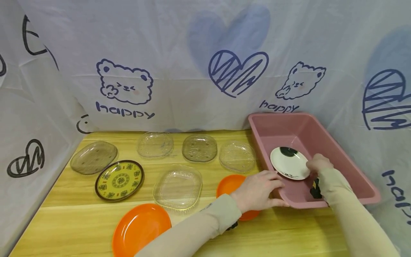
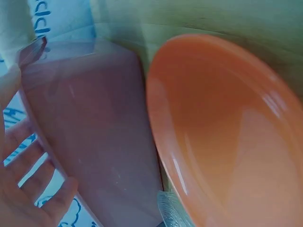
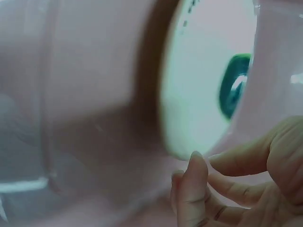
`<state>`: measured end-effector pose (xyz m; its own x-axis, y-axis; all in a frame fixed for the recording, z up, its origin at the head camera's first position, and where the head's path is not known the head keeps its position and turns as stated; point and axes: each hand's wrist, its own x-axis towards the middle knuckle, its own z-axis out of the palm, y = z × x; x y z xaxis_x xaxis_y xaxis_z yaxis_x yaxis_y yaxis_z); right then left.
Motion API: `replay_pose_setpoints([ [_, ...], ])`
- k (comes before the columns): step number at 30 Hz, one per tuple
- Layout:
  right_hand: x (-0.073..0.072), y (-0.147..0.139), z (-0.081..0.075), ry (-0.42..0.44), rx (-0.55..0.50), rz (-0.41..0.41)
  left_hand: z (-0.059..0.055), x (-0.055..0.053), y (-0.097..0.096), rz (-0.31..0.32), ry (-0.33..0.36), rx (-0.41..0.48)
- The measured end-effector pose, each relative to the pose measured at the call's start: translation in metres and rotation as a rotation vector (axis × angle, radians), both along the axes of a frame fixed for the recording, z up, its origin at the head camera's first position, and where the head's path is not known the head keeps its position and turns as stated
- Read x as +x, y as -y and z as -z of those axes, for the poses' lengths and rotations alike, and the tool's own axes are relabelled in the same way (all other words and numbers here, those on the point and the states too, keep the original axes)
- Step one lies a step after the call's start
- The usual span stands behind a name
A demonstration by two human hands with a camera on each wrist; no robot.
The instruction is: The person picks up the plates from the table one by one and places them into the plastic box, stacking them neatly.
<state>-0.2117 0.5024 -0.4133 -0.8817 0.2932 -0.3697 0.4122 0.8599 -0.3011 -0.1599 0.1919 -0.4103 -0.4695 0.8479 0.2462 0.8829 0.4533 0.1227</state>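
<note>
A white plate with a dark green patch lies tilted inside the pink basin, a shadow beneath it. My right hand pinches its edge between thumb and fingers; the right wrist view shows the fingertips at the rim of the plate. At the basin's near left corner rests my left hand, fingers spread over the rim and not curled round anything, as the left wrist view also shows. Under that hand and wrist, partly hidden, an orange plate sits on the table.
On the wooden table lie another orange plate, a yellow patterned plate, a clear square dish and several see-through plates along the back. A printed white cloth stands behind and at the sides.
</note>
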Motion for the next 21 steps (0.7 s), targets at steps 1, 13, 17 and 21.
replay_pose_setpoints([
  [1,-0.001,0.001,-0.001,-0.010,0.038,0.004,-0.002,-0.001,0.001,0.004,0.024,-0.003],
  [13,0.011,0.053,-0.036,-0.448,-0.001,-0.090,-0.011,-0.020,0.039,-0.085,0.246,0.178],
  [17,0.021,0.082,-0.052,-0.572,-0.077,-0.102,-0.007,-0.026,0.057,-0.228,0.390,0.255],
  [21,0.033,0.111,-0.064,-0.694,-0.196,-0.088,0.003,-0.031,0.072,-0.337,0.485,0.316],
])
